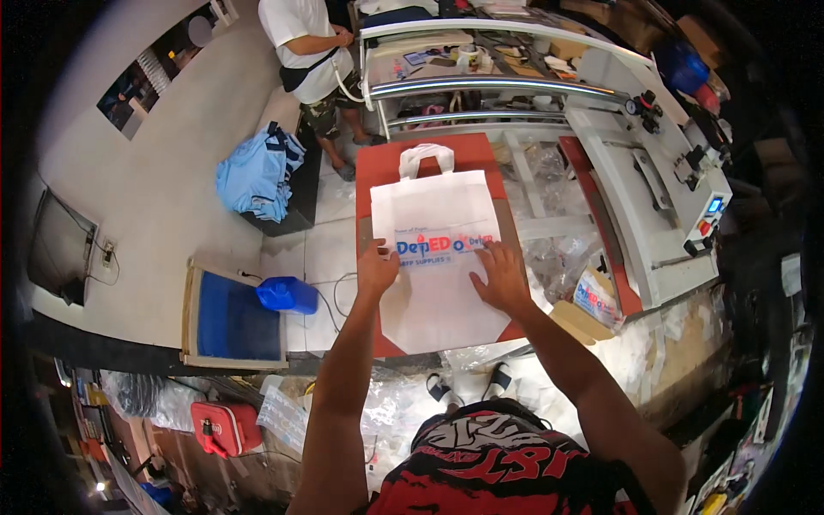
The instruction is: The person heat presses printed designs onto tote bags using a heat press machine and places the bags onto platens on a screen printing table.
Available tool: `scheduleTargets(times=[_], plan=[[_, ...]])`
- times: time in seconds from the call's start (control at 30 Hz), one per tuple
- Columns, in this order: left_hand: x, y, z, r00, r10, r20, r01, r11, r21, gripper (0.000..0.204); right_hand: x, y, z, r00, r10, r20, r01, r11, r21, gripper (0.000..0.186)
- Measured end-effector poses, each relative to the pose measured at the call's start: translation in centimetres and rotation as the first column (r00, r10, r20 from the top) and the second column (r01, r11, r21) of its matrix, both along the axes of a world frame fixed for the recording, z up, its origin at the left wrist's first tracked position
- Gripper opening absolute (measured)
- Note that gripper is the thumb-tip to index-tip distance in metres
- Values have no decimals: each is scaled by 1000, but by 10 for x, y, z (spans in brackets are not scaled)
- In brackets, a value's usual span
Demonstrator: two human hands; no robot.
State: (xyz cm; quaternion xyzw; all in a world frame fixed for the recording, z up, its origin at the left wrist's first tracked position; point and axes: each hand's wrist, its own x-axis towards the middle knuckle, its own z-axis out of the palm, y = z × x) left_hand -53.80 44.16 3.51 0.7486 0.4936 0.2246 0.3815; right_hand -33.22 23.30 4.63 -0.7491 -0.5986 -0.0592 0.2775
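Observation:
A white tote bag (438, 305) with its loop handles pointing away from me lies flat on a red press platen (369, 163). Across its middle is a print in blue and red letters (425, 247), apparently on a clear transfer film. At the print's right end a smaller piece with similar lettering (482, 242) overlaps it. My left hand (378, 269) rests at the print's left edge, fingers slightly bent and thumb apart. On the right side, my right hand (502, 279) lies with fingertips at the small piece and thumb spread out on the bag.
To the right stands a large heat press (661, 206) with a control box (714, 215) and a second red platen (601, 223). A cardboard box holding printed sheets (595, 296) sits nearby. Leftward are a blue jug (287, 295), a framed screen (236, 318) and folded blue shirts (262, 176). Another person (309, 51) stands beyond.

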Motion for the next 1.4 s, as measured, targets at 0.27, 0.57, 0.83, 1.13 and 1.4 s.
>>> scheduleTargets(times=[0.27,0.57,0.83,1.13,1.4], plan=[[-30,-57,4,938,-94,-333,277,781,560,55,2,-8,-4,996,-62,-69,57,995,-81,57],[-33,-59,-6,895,-56,-442,318,776,545,59,2,-13,-13,996,-91,-8,91,995,-50,55],[-32,-60,-8,909,-87,-408,306,805,509,60,3,-15,-13,996,-86,34,88,994,-64,55],[-38,-64,25,939,63,-337,188,726,661,51,11,-13,-4,989,-120,-88,123,992,25,62],[-217,-101,37,919,385,-89,-201,650,733,38,192,-201,60,706,-703,83,660,696,284,44]])
